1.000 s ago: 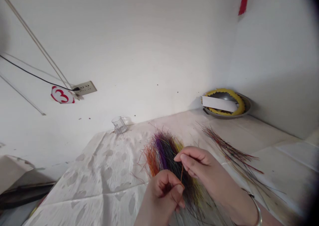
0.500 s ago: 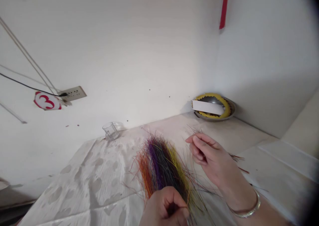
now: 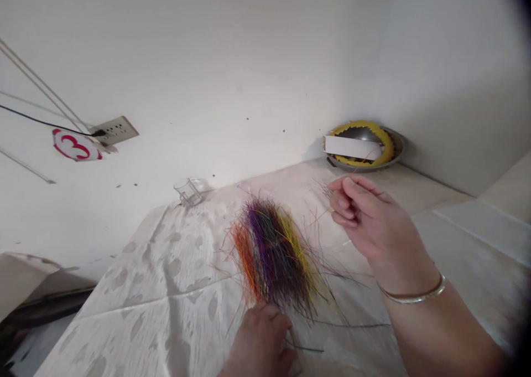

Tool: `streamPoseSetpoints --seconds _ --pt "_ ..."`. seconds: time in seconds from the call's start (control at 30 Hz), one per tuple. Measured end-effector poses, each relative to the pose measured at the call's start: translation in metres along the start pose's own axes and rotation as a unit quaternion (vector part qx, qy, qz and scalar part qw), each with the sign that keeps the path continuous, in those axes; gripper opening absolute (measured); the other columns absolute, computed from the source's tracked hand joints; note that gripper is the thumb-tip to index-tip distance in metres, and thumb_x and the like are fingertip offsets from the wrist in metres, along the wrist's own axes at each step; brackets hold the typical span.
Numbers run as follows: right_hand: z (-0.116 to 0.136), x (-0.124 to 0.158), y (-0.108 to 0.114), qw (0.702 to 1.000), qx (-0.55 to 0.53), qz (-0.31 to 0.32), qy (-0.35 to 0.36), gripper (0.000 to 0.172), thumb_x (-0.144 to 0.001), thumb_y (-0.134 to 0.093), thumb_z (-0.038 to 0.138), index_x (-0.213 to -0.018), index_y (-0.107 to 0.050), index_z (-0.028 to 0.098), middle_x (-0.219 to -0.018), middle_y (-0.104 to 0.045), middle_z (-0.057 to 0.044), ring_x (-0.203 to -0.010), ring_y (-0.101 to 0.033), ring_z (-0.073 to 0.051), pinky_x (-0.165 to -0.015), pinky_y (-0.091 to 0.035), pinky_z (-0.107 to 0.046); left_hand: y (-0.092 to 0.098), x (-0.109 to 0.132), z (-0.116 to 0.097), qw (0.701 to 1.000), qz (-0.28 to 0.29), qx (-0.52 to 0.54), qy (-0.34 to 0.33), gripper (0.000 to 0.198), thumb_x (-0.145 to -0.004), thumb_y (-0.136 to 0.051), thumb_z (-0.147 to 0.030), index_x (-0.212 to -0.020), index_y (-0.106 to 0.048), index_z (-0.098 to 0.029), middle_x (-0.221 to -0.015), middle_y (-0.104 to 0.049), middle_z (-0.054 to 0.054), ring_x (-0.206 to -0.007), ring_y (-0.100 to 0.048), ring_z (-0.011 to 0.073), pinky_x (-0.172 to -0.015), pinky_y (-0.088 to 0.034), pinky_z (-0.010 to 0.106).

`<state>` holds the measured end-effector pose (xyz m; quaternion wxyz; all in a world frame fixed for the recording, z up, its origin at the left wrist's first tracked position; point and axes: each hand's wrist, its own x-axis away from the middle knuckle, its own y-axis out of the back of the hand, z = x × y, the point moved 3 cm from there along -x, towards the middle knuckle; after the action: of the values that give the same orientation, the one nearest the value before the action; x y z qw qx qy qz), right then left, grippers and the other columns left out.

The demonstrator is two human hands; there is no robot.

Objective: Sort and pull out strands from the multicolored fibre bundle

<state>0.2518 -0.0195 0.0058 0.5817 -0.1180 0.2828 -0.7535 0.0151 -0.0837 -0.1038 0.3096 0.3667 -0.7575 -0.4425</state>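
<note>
A fan of thin coloured strands [image 3: 271, 249], orange, purple, black and yellow, lies on a pale patterned cloth [image 3: 166, 288]. My left hand [image 3: 259, 344] rests at the near end of the fan, fingers curled down onto the strands. My right hand [image 3: 369, 222] is raised to the right of the fan, thumb and fingers pinched on a single thin orange strand [image 3: 321, 215] that slants down to the left. A silver bangle [image 3: 412, 294] circles that wrist.
A metal dish with a yellow toothed ring and a white card [image 3: 360, 147] stands in the back right corner. A small clear cup [image 3: 188, 191] lies by the wall. A wall socket [image 3: 114, 129] and a red "3" label [image 3: 74, 144] are at left.
My right hand has moved away from my left hand, up and to the right, drawing one orange strand out. My left hand dropped onto the fan's near end.
</note>
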Motion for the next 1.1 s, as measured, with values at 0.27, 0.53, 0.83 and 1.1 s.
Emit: streamPoseSetpoints --seconds 0.27,0.53,0.83,1.1 --pt "0.001 0.005 -0.002 0.999 -0.038 0.004 -0.001 0.014 -0.078 -0.066 0.027 -0.067 -0.067 0.018 -0.051 -0.043 0.005 -0.045 -0.033 -0.006 -0.039 -0.021 -0.019 -0.017 0.003 -0.007 0.999 -0.016 -0.039 -0.003 0.02 -0.074 -0.054 -0.008 -0.065 -0.068 -0.018 -0.075 -0.07 0.009 -0.077 -0.062 0.0268 -0.074 -0.047 0.039" --pt "0.0 0.008 -0.004 0.999 -0.033 0.029 -0.01 0.016 -0.082 -0.061 0.024 -0.069 -0.068 0.018 -0.053 -0.043 0.004 -0.046 -0.034 -0.006 -0.04 -0.02 -0.02 0.043 0.037 0.016 0.959 -0.213 0.163 0.091 0.018 -0.085 -0.051 -0.029 -0.083 -0.067 -0.021 -0.062 -0.061 0.0 -0.057 -0.057 0.016 -0.055 -0.045 0.025" --pt "0.0 0.005 -0.003 0.999 -0.029 0.029 -0.016 0.016 -0.08 -0.063 0.023 -0.067 -0.069 0.018 -0.051 -0.043 0.004 -0.045 -0.032 -0.006 -0.041 -0.02 -0.02 0.047 0.084 0.103 0.924 -0.158 0.047 0.344 0.029 -0.087 -0.04 -0.039 -0.071 -0.058 -0.022 -0.065 -0.065 0.001 -0.067 -0.062 0.0203 -0.061 -0.042 0.027" --pt "-0.006 0.011 -0.008 0.998 0.016 0.06 -0.034 0.014 -0.08 -0.064 0.027 -0.068 -0.069 0.02 -0.051 -0.044 0.004 -0.047 -0.034 -0.008 -0.042 -0.021 -0.023 0.031 0.099 0.112 0.944 -0.081 -0.027 0.32 0.025 -0.086 -0.044 -0.034 -0.071 -0.06 -0.021 -0.07 -0.066 0.003 -0.068 -0.063 0.021 -0.063 -0.044 0.03"
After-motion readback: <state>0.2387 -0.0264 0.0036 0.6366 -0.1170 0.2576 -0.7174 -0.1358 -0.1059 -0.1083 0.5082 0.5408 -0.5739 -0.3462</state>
